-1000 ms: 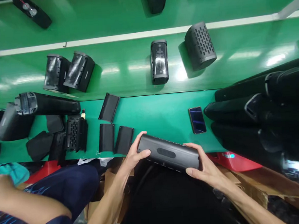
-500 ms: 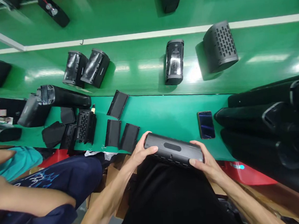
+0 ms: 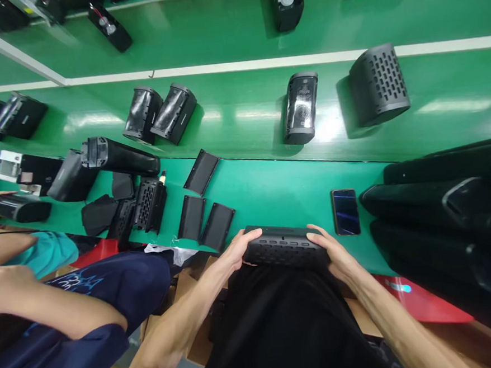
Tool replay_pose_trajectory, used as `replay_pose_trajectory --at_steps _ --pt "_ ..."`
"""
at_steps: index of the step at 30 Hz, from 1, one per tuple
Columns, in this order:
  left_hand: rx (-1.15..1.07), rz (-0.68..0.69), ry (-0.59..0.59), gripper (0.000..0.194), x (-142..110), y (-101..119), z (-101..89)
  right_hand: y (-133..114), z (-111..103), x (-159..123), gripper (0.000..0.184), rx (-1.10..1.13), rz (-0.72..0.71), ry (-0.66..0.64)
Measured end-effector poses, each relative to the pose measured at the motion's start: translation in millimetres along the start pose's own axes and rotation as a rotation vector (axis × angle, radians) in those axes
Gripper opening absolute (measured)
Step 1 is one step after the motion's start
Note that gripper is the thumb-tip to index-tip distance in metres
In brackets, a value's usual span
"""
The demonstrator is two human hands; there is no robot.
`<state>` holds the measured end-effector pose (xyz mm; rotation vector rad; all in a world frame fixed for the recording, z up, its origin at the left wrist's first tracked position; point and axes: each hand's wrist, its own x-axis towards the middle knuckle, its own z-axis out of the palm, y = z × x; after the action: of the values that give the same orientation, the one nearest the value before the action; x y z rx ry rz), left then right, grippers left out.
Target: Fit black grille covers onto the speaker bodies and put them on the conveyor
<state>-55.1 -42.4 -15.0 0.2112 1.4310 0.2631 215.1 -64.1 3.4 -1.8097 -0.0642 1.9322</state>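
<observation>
Between my two hands I hold a long black speaker housing (image 3: 284,247) at the bench's front edge, just above my lap. A row of slots and a perforated face show on the side turned toward me. My left hand (image 3: 242,248) is closed on its left end, thumb on the upper edge. On the right end, my right hand (image 3: 332,251) grips with the thumb on top. Flat black panels, one of them this panel (image 3: 217,226), lie to the left of the housing. A phone (image 3: 345,212) rests on the bench beyond my right hand.
Several large dark speaker bodies (image 3: 432,204) crowd the right side. Black parts, including a slotted grille piece (image 3: 149,204), lie at left near a co-worker's arm (image 3: 69,305). Speakers, such as this one (image 3: 302,108), stand on the green surface (image 3: 241,117) beyond.
The speaker housing has been rolled in my hands, so its slotted, perforated side now faces me instead of the smooth side with the oval panel. The view has shifted slightly left.
</observation>
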Motion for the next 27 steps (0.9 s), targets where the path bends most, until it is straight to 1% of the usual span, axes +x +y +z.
replay_pose_trajectory --at_steps 2,5,8,10,12,14,15,17,18,19,20,22,23,24,25,27 --pt "0.016 -0.083 0.018 0.064 -1 1 4.4 -6 -2 7 0.069 -0.048 0.014 0.020" --pt "0.006 -0.135 0.006 0.054 -3 7 8.7 -13 -10 15 0.065 -0.045 -0.018 0.031" --pt "-0.091 -0.186 -0.004 0.045 -4 14 10.8 -4 -17 17 0.069 0.102 -0.171 0.036" --pt "-0.199 -0.230 -0.023 0.043 -4 17 14.5 12 -11 16 0.072 0.226 -0.284 0.000" --pt "-0.320 -0.265 -0.103 0.046 -3 16 22.9 29 5 14 0.073 0.274 -0.363 -0.067" --pt "-0.422 -0.251 -0.256 0.055 -1 10 34.9 38 25 13 0.074 0.230 -0.425 -0.097" --pt "-0.444 -0.233 -0.344 0.062 0 7 40.8 37 32 13 0.076 0.197 -0.460 -0.084" --pt "-0.379 -0.210 -0.493 0.077 2 3 48.4 21 38 11 0.080 0.122 -0.540 -0.050" --pt "-0.296 -0.189 -0.516 0.080 2 3 49.0 8 35 9 0.083 0.060 -0.582 -0.053" --pt "-0.203 -0.138 -0.486 0.082 1 7 47.4 -7 29 6 0.087 -0.032 -0.615 -0.072" --pt "-0.121 -0.046 -0.418 0.082 0 13 43.7 -22 21 0 0.091 -0.162 -0.640 -0.103" --pt "-0.020 0.250 -0.267 0.089 -6 31 33.2 -48 5 -13 0.105 -0.486 -0.659 -0.140" --pt "0.024 0.402 -0.232 0.096 -9 41 27.8 -57 -1 -22 0.111 -0.634 -0.657 -0.150" --pt "0.085 0.516 -0.239 0.104 -13 50 22.9 -62 -4 -29 0.117 -0.754 -0.647 -0.155" --pt "0.164 0.579 -0.279 0.109 -16 56 18.8 -65 -5 -37 0.120 -0.840 -0.633 -0.163" --pt "0.307 0.598 -0.357 0.107 -21 59 12.7 -62 -5 -49 0.119 -0.911 -0.582 -0.190"
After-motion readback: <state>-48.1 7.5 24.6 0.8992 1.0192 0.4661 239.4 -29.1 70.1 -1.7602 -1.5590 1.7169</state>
